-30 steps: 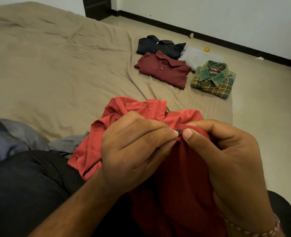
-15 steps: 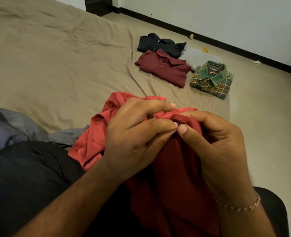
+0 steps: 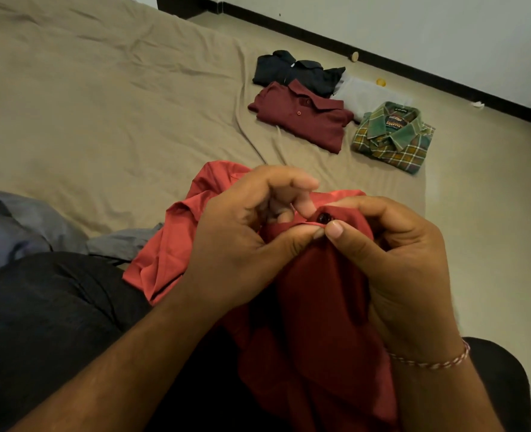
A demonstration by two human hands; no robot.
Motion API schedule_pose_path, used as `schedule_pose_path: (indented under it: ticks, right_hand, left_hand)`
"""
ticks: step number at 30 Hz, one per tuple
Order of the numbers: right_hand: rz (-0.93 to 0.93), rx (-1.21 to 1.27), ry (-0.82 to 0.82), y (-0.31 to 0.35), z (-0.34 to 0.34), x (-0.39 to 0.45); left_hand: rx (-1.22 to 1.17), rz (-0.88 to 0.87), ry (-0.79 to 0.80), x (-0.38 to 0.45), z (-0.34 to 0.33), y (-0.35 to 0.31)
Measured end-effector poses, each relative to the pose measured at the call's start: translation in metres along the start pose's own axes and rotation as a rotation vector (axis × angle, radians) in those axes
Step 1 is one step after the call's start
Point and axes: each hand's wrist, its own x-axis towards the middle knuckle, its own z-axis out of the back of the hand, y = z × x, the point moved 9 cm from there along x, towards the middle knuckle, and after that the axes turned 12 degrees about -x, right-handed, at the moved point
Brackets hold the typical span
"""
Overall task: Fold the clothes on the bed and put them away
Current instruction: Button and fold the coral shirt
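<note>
A red shirt (image 3: 317, 294) lies bunched over my lap at the bed's near edge. My left hand (image 3: 242, 241) pinches its front placket edge with thumb and fingers. My right hand (image 3: 398, 254) grips the cloth just beside it, thumb pressed under a dark button (image 3: 324, 217) that shows through the edge. Farther out on the bed lie folded shirts: a maroon polo (image 3: 304, 115), a dark navy shirt (image 3: 295, 71), a pale grey garment (image 3: 365, 96) and a green plaid shirt (image 3: 393, 137).
A tan sheet covers the bed (image 3: 102, 104). A crumpled grey-blue garment (image 3: 18, 222) lies at the left by my dark trouser leg (image 3: 46, 322). Beige floor (image 3: 491, 213) runs along the right, with small bits near the black skirting board (image 3: 414, 73).
The button has come through the placket edge and now shows between my fingertips. My left fingers have lifted and spread a little. The view has shifted slightly downward.
</note>
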Motion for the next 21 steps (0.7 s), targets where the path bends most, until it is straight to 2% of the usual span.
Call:
schedule_pose_path:
  ticks: [3, 7, 11, 21]
  right_hand:
    - [0.047, -0.061, 0.017, 0.001, 0.002, 0.001]
    - [0.138, -0.158, 0.036, 0.008, 0.006, 0.001]
    - [0.303, -0.293, -0.012, 0.017, 0.01, -0.005]
    - [0.479, -0.388, -0.013, 0.016, 0.005, -0.009]
  left_hand:
    - [0.009, 0.049, 0.037, 0.002, 0.0, 0.008]
    - [0.13, -0.052, 0.056, 0.003, 0.001, -0.002]
    - [0.215, -0.131, 0.062, 0.002, -0.003, -0.01]
    - [0.296, -0.191, 0.01, -0.006, -0.006, -0.011]
